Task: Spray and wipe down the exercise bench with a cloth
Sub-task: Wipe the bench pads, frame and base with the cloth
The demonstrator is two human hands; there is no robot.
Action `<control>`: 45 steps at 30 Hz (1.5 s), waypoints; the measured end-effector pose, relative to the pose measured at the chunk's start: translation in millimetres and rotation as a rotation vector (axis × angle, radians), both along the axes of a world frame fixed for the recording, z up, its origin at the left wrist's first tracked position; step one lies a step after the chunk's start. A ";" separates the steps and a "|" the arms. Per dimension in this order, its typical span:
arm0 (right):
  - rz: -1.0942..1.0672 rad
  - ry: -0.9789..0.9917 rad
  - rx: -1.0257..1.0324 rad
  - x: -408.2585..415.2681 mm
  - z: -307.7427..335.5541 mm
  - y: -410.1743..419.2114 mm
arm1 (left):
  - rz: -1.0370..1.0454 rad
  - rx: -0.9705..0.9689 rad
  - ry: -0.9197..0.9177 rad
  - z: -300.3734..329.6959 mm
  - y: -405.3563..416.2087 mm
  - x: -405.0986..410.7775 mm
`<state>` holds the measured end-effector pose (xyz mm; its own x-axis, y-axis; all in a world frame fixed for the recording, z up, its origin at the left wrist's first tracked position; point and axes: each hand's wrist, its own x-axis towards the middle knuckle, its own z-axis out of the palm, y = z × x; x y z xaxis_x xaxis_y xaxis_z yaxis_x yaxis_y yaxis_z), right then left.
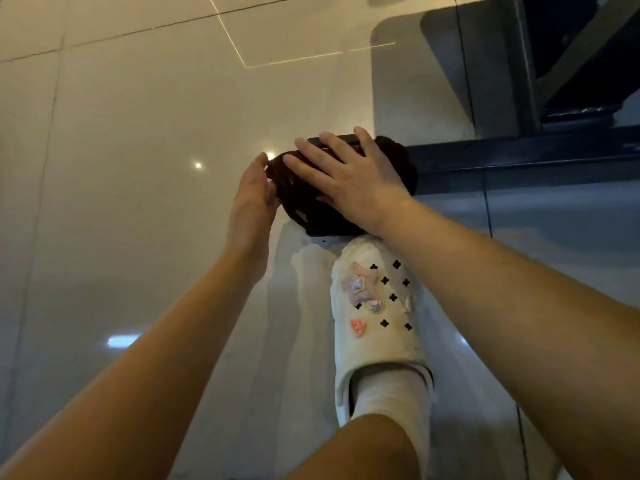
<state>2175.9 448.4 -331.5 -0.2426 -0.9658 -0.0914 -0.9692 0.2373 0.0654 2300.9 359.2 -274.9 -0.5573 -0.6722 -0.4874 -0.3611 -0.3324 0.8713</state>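
While the right hand [349,181] lies flat with fingers spread on a dark brown cloth [304,202], the wiping step appears to be in hand, at floor level rather than on the padded top. The cloth is bunched over the end of a dark metal base bar [519,157] of the bench frame, which runs off to the right along the glossy tiled floor [138,133]. The right grip is open, pressing down, not clutching. The left hand [252,195] stands edge-on against the cloth's left side, fingers straight; it touches or steadies the fabric but I cannot tell whether the thumb pinches it, so its grip reads as open. No spray bottle is in view.

Judgement: the foot of the frame is being wiped, and the next move calls for drawing the cloth rightward along the bar, or wrapping it round the bar's end, with steady downward pressure.

Edges and room: the bar's end cap sits just beside the toe of a white clog [374,306], worn on the person's foot, which crowds the near side. An upright dark frame member [502,74] rises beyond the bar at upper right. To the left and ahead, the floor lies open for the arms to swing.
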 end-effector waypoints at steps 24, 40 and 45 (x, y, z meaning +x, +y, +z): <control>0.398 0.180 0.068 -27.1 3.5 10.6 | 0.043 0.019 -0.018 -3.8 2.2 3.6; -0.140 0.117 -0.198 -128.0 -17.2 224.5 | -0.516 -0.966 -0.158 -17.7 51.5 -9.9; -0.439 0.140 -0.334 -114.2 -23.0 237.0 | -0.591 -1.065 -0.126 -14.6 63.3 -25.3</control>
